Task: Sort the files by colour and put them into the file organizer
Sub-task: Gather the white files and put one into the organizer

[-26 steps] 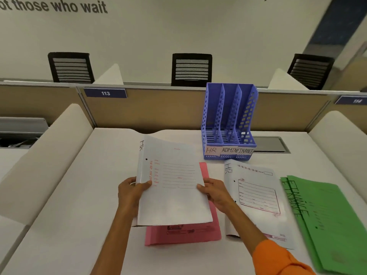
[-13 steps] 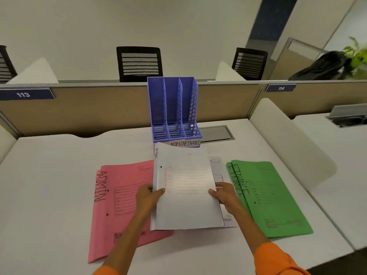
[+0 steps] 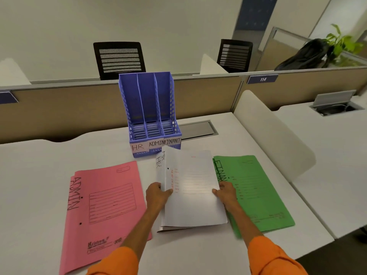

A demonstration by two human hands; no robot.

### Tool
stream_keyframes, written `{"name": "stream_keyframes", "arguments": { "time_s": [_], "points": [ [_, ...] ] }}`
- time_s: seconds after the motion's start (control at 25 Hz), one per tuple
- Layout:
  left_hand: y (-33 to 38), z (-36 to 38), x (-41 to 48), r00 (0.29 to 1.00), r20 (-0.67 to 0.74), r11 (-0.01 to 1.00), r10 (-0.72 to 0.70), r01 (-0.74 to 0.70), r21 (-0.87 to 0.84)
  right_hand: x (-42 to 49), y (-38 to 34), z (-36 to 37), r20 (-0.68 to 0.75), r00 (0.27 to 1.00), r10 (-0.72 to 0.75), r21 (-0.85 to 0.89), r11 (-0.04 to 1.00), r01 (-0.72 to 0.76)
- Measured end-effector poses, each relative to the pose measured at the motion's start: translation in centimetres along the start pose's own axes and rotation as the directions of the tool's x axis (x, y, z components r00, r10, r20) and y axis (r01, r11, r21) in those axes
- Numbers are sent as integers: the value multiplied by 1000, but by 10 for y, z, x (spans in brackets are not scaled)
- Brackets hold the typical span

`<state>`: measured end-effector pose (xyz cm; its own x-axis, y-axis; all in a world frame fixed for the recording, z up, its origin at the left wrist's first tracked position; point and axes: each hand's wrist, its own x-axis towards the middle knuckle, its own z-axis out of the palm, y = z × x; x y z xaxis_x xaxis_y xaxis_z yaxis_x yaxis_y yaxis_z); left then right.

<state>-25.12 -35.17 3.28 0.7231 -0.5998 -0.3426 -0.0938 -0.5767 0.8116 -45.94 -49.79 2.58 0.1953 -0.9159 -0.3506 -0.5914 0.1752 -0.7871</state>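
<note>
The left hand (image 3: 157,194) grips the spine edge of the thin white card files (image 3: 194,195) and the right hand (image 3: 225,192) pinches the opposite edge. The sheets underneath are mostly hidden. Flat pink files (image 3: 103,205) lie at 9 o'clock and green files (image 3: 256,191) at 3, their lettering partly covered. The perforated purple plastic file organizer (image 3: 149,108) stands at 12 on the white surface (image 3: 39,175).

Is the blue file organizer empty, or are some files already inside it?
Empty. All three slots of the file organizer show only bare slatted floor.
</note>
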Motion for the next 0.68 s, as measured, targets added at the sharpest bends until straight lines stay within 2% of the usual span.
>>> {"name": "stream_keyframes", "arguments": {
  "time_s": [0.16,0.4,0.56,0.68],
  "points": [
    [-1,18,2,1000,-6,994,8,-8,112,9,4,2,-1,1000,-20,-104,994,20],
    [-9,32,2,998,-54,974,31,-18,227,11,1,20,-90,996,-21,-261,965,-4],
    [-7,31,4,995,-93,935,34,2,356,8,-1,27,-159,987,-8,-245,969,-32],
    [-10,31,6,995,-88,965,-41,62,255,9,-3,31,-185,983,13,-200,978,-51]
  ]
}}
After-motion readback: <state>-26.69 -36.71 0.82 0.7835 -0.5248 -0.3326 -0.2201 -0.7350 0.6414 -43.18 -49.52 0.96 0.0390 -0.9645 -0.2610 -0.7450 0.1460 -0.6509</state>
